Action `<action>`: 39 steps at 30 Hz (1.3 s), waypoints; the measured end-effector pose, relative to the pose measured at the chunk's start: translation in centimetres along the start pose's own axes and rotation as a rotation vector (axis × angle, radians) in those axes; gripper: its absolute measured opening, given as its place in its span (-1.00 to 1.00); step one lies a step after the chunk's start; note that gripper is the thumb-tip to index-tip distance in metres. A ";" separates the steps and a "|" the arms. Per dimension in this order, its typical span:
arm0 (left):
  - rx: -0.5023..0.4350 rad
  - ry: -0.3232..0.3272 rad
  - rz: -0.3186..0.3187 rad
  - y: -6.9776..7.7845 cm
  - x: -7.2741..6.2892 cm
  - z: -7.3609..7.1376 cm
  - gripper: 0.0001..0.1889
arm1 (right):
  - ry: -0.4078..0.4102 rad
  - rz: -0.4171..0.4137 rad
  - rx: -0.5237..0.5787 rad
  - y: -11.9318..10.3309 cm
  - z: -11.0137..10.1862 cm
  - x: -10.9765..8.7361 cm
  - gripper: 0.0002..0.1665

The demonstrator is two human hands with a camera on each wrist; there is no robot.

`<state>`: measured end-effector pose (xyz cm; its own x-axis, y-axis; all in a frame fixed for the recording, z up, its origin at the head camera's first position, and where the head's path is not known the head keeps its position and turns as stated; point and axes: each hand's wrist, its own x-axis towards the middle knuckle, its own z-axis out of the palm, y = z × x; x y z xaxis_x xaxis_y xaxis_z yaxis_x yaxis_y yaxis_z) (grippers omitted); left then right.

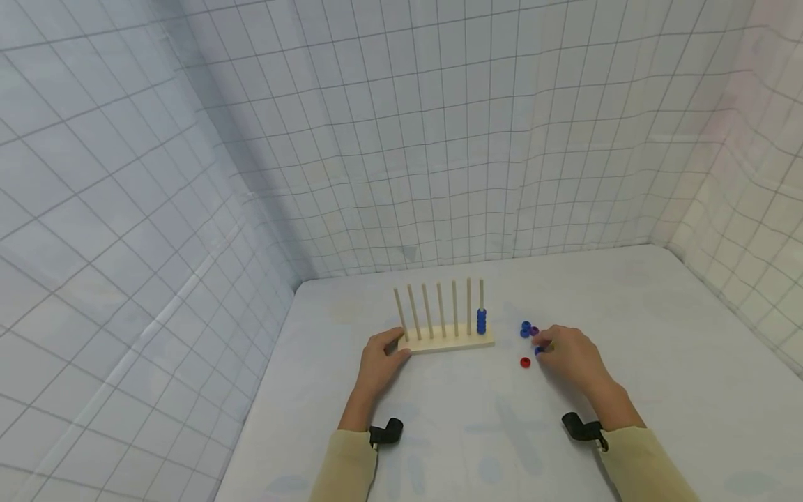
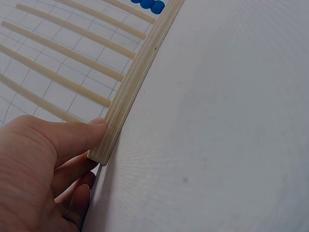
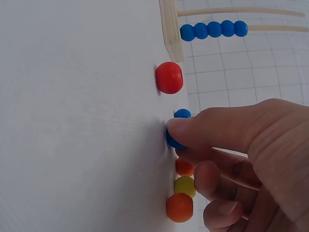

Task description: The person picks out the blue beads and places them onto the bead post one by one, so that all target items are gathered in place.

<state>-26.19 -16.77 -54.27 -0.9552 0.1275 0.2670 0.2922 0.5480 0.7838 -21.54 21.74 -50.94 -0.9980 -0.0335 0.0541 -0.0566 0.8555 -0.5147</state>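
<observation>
A wooden peg rack [image 1: 447, 343] with several upright pegs stands on the table, and blue beads [image 1: 481, 321] are stacked on its rightmost peg. My left hand [image 1: 378, 359] grips the left end of the base, thumb on its front face in the left wrist view. To the right of the rack, my right hand [image 1: 574, 357] pinches a blue bead [image 3: 175, 138] between thumb and index finger at the table surface. A loose red bead [image 1: 525, 362] lies just left of that hand. Beyond it are blue beads [image 1: 525, 325] and a purple bead [image 1: 534, 331].
In the right wrist view, orange beads [image 3: 179, 208] and a yellow bead [image 3: 184, 186] lie by the curled fingers, mostly hidden in the head view. Grid-patterned white sheets [image 1: 414, 139] hang behind and at both sides of the white table [image 1: 464, 432].
</observation>
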 end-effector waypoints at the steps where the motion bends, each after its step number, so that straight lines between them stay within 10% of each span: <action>1: 0.004 0.000 -0.003 0.0 0.0 0.0 -0.49 | -0.007 0.002 -0.011 0.0 0.0 0.0 -0.75; 39: 0.016 -0.011 0.025 -0.5 0.3 0.2 -0.49 | 0.158 -0.139 0.020 -1.9 -2.2 -0.2 -0.75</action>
<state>-26.60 -16.89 -54.73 -0.9480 0.1509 0.2802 0.3157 0.5578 0.7676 -21.17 21.26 -48.04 -0.9637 -0.0675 0.2584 -0.1953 0.8381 -0.5094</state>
